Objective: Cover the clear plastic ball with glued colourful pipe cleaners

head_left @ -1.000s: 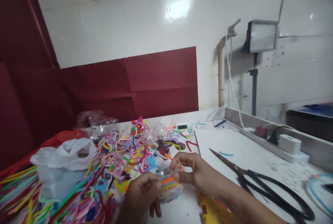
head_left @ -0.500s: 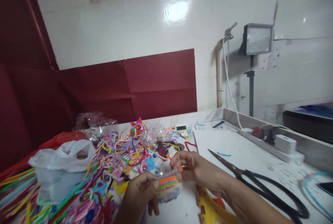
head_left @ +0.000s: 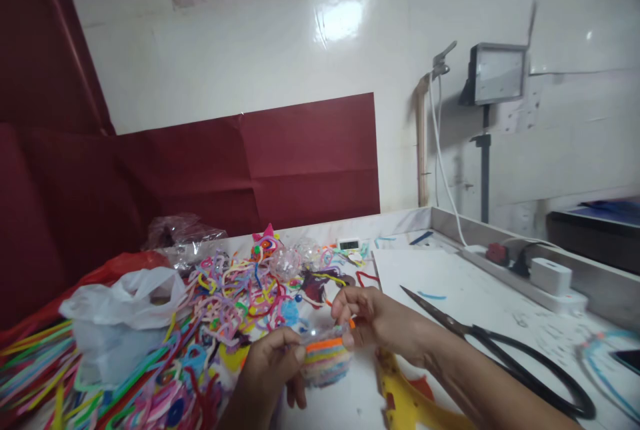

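Clock directions are taken from the striped piece (head_left: 327,360), with 12 o'clock toward the wall (head_left: 270,50). A creased maroon sheet (head_left: 200,173) covers the far-left side and the lower wall from 9 to 12 o'clock. On the table, a bundle of coloured strands (head_left: 33,370) lies at 9 o'clock. Beside it, a white plastic bag (head_left: 123,323) sits between 9 and 10 o'clock. Clear film (head_left: 193,243) and a tangled heap of strands (head_left: 230,310) lie at 10 o'clock. The left hand (head_left: 273,370), at 9 o'clock, grips the left edge of the striped piece between thumb and fingers. The piece is raised above the table at the front centre. The table's raised rim (head_left: 360,223) runs across 12 o'clock. The right hand (head_left: 367,317), at 2 o'clock, pinches an orange strand (head_left: 352,324) at the piece's right end. A yellow tool (head_left: 405,397), partly covered by the right forearm, lies at 4 o'clock. A white panel (head_left: 425,270) extends from 2 o'clock; black-handled scissors (head_left: 475,331) rest open on it at 3 o'clock. A lamp (head_left: 500,75) stands at 1 o'clock. A power strip (head_left: 570,300) lies along the right-hand rim, between 2 and 3 o'clock.
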A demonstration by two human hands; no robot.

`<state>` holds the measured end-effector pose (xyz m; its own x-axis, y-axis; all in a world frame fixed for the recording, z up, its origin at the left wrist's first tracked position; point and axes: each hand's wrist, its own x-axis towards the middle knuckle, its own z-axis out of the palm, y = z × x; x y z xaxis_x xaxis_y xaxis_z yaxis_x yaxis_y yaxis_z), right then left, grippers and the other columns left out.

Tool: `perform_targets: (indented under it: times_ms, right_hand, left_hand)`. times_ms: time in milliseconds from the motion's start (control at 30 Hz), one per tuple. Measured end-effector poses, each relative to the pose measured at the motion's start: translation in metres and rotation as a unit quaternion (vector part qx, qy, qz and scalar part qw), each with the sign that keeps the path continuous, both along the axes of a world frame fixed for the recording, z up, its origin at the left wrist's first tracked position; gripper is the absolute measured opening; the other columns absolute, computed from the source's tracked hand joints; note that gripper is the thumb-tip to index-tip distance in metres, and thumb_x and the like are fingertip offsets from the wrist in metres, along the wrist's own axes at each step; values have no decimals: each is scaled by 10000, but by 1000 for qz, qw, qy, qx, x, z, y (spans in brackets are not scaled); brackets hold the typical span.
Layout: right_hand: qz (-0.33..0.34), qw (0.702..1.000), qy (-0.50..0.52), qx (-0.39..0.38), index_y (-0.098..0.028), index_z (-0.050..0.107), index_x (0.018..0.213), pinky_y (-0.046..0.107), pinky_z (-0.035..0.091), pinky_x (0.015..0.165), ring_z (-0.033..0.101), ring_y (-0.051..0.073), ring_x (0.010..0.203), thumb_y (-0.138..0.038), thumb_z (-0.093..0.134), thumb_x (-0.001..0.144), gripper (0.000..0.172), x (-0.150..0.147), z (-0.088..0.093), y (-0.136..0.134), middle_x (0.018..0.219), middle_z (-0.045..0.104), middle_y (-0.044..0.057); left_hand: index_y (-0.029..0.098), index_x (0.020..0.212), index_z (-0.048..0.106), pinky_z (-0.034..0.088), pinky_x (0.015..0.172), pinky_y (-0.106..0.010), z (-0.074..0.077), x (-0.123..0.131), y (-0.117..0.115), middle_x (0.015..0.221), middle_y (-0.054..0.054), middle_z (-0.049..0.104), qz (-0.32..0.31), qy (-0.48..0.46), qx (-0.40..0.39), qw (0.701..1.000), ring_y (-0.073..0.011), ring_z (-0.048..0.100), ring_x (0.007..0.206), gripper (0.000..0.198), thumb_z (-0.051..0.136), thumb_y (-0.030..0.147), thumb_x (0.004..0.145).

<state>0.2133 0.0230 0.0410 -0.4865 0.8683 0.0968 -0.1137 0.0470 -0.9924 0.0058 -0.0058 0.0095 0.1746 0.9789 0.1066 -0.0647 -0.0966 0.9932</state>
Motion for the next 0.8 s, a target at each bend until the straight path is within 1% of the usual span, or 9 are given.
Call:
perform_targets:
  times_ms: [67,233,400,500,600,700,800]
  right_hand:
    - [-4,1000,6,-4,-166,587,738,209,408,558,503,63,526,-54,727,493,304,0,0,-1,621,573,-83]
    - [4,1000,21,-3,-167,594,754,245,442,601,535,76,543,-88,747,503,304,4,-5,0,657,598,-65]
    - [7,1000,24,-6,-166,578,744,236,439,567,531,76,529,-80,746,495,313,5,-10,2,638,598,-66]
    - [5,1000,24,-17,-178,552,741,240,438,557,539,81,520,-102,744,502,317,4,-9,1,623,596,-73]
    - [0,1000,18,-17,-178,547,734,215,405,529,525,77,525,-74,756,470,353,6,-6,1,613,597,-78]
    - [-2,1000,14,-15,-176,547,742,203,384,520,508,72,528,-66,752,473,355,8,-6,1,608,598,-77]
    - [-1,1000,11,-21,-179,541,759,207,387,529,505,66,519,-63,721,487,346,9,-7,1,625,601,-80]
  left_hand:
    - [171,652,560,230,351,-140,0,1,0,308,83,511,-7,-3,-7,1000,-47,426,263,320,721,446,664]
    - [164,655,564,234,353,-146,-1,2,-1,320,75,521,-25,-12,-12,1000,-50,430,271,329,722,453,670]
    - [170,656,557,229,344,-142,-4,1,1,307,81,514,-30,-15,-15,999,-48,428,262,344,739,461,657]
    - [172,658,558,239,331,-146,-5,1,2,315,79,524,-35,-14,-20,999,-58,448,262,363,748,481,646]
    - [166,675,576,265,337,-145,-5,0,3,323,72,537,-48,-4,-23,999,-60,466,275,383,743,509,650]
    - [161,704,590,272,339,-146,-5,-1,4,327,68,545,-64,-9,-32,997,-64,477,280,402,739,530,646]
    - [158,711,595,265,340,-151,-6,-1,3,336,48,572,-72,-23,-46,996,-68,476,279,377,715,514,682]
